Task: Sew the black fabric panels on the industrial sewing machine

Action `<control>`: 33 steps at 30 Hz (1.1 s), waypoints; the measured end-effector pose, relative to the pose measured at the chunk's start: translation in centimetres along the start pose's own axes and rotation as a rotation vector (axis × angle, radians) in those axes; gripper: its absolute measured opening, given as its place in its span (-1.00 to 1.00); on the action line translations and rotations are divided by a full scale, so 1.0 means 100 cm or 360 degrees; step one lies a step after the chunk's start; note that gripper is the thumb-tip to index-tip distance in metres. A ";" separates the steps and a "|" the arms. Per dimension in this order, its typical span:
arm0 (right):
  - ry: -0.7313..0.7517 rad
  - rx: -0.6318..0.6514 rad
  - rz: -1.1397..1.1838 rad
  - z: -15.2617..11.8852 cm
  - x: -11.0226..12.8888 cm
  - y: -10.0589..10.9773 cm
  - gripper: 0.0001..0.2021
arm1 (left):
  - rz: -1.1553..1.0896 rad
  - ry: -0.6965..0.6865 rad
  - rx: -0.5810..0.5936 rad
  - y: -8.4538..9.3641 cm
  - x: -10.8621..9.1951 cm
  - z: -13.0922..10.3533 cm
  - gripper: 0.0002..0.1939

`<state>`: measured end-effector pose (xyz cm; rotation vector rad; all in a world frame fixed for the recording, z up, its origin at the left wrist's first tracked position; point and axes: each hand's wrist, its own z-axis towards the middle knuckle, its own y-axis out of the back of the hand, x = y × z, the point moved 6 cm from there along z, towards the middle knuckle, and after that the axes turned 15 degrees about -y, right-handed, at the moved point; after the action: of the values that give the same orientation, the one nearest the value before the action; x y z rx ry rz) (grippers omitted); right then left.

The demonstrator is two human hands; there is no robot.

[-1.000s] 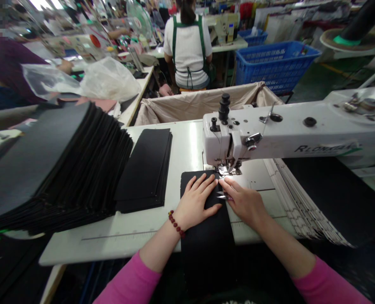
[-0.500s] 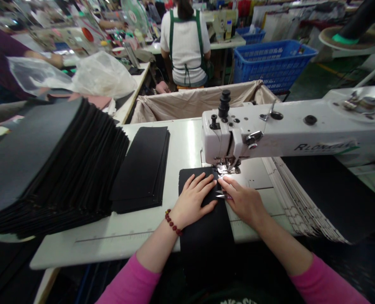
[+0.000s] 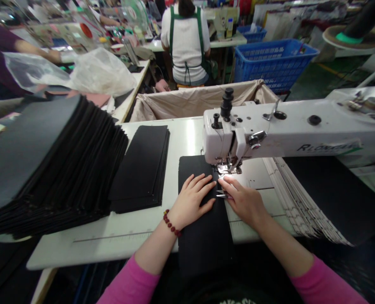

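Observation:
A long black panel lies under the presser foot of a white sewing machine, its near end hanging over the table's front edge. My left hand rests flat on the panel with the fingers spread. Close by on the right, my right hand is curled around small thread snips, whose blades point left over the panel. Its fingertips touch the panel's right edge just in front of the foot. The snips' handles are mostly hidden in the palm.
A tall stack of black panels stands at the left, beside a lower black pile. More pieces with pale edges lie under the machine arm. Behind the table are a cloth-lined bin, a blue basket and a seated person.
The black panel has moved away from me under the foot, its far edge now further beyond my left hand. Both hands have stayed nearly in place.

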<state>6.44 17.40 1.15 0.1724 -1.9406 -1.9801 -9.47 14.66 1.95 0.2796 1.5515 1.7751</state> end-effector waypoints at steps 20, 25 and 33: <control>-0.0015 0.0037 0.0018 0.000 0.000 0.001 -0.54 | 0.0024 0.0009 -0.0006 0.005 0.000 -0.001 -0.56; -0.0020 0.0060 0.0036 0.000 -0.001 -0.001 -0.52 | 0.0032 0.0020 -0.0011 0.005 0.001 -0.001 -0.57; -0.0029 0.0060 0.0053 0.000 -0.001 0.000 -0.51 | 0.0038 0.0050 -0.0046 0.003 0.003 -0.001 -0.57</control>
<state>6.56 17.41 1.14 0.1310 -1.9805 -1.9315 -9.85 14.76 2.16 0.2581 1.5491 1.8267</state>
